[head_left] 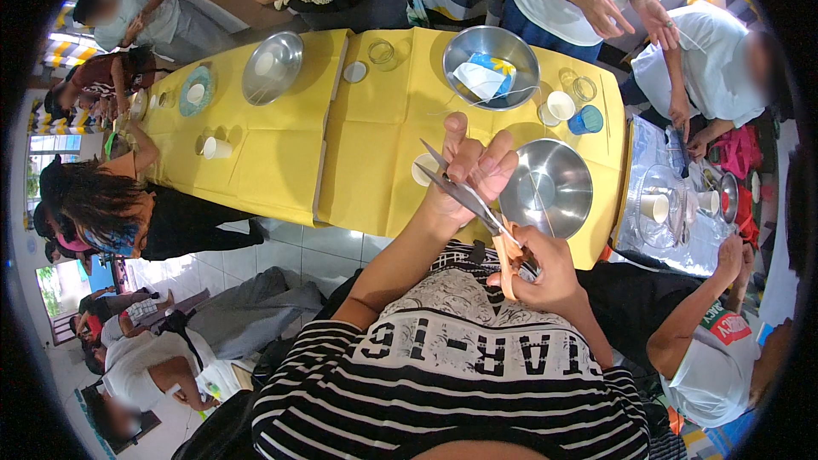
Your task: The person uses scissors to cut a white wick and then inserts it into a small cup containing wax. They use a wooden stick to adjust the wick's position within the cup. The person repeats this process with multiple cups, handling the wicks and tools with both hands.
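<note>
A pair of scissors (467, 196) with orange handles is gripped in my right hand (545, 271), in front of my striped shirt. The blades are spread and point up and left, passing across my left hand (479, 166). That hand is raised over the table's near edge with its palm turned up and its fingers curled. A short white strand shows beside the blades at the left palm; what the fingers pinch is too small to make out. Just right of my hands, a steel bowl (567, 192) has a thin string in it. A white cup (423, 170) is partly hidden behind my left hand.
The yellow-covered table (383, 119) bears another steel bowl (526, 43) with a blue-and-white packet, a blue cup (586, 120), a paper cup (560, 106), glass jars (381, 53) and a farther steel bowl (290, 51). Several people stand around it, one close at my right.
</note>
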Tool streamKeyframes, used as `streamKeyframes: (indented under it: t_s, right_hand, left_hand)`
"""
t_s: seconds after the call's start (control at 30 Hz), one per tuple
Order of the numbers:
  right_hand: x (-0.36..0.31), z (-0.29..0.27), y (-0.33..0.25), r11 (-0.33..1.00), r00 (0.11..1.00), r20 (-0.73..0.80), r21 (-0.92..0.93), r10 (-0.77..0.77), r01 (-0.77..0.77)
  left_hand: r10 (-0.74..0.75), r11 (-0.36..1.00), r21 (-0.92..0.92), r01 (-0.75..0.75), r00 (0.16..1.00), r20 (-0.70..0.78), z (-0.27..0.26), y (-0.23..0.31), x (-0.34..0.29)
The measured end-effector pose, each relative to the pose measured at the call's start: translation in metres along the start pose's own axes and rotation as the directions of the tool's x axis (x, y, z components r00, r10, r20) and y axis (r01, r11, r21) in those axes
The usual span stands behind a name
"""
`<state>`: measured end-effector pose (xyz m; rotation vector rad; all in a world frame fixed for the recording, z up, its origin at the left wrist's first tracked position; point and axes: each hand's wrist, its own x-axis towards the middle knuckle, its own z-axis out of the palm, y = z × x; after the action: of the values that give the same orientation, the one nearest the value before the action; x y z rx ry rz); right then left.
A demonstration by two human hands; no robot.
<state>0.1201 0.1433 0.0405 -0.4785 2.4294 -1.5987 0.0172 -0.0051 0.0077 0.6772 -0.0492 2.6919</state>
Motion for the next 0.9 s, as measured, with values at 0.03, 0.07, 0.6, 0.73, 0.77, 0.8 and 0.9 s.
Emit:
streamKeyframes:
  t_s: [0.03,0.07,0.6,0.73,0.77,0.8,0.9]
  right_hand:
    - [0.001,0.0,-0.002,1.0,1.0,0.005,0.018,0.016,-0.016]
    - [0.001,0.0,-0.003,0.999,0.999,0.009,0.037,0.031,-0.031]
    - [-0.002,0.003,-0.003,0.999,0.999,-0.022,0.011,-0.045,0.045]
    - [-0.003,0.004,-0.001,1.0,0.999,-0.027,-0.005,-0.031,0.031]
    - [-0.003,0.003,-0.002,1.0,0.999,-0.025,-0.018,-0.026,0.025]
    - [-0.003,0.003,-0.002,1.0,0.999,-0.03,-0.019,-0.025,0.024]
    - [-0.003,0.003,-0.003,1.0,0.999,-0.035,-0.02,-0.022,0.022]
  left_hand:
    - [0.002,1.0,0.007,-0.002,1.0,-0.004,0.001,0.0,0.0]
    - [0.004,1.0,0.013,-0.004,1.0,-0.009,0.001,0.0,0.0]
    - [0.006,1.0,0.03,-0.006,1.0,0.008,-0.009,0.0,-0.005]
    - [-0.005,1.0,-0.003,0.004,1.0,-0.025,-0.011,0.0,-0.006]
    - [-0.009,1.0,-0.011,0.008,0.999,-0.036,-0.01,0.0,-0.005]
    - [-0.013,1.0,-0.018,0.012,0.999,-0.046,-0.01,0.0,-0.005]
    - [-0.008,1.0,-0.001,0.008,1.0,-0.017,-0.016,0.0,-0.009]
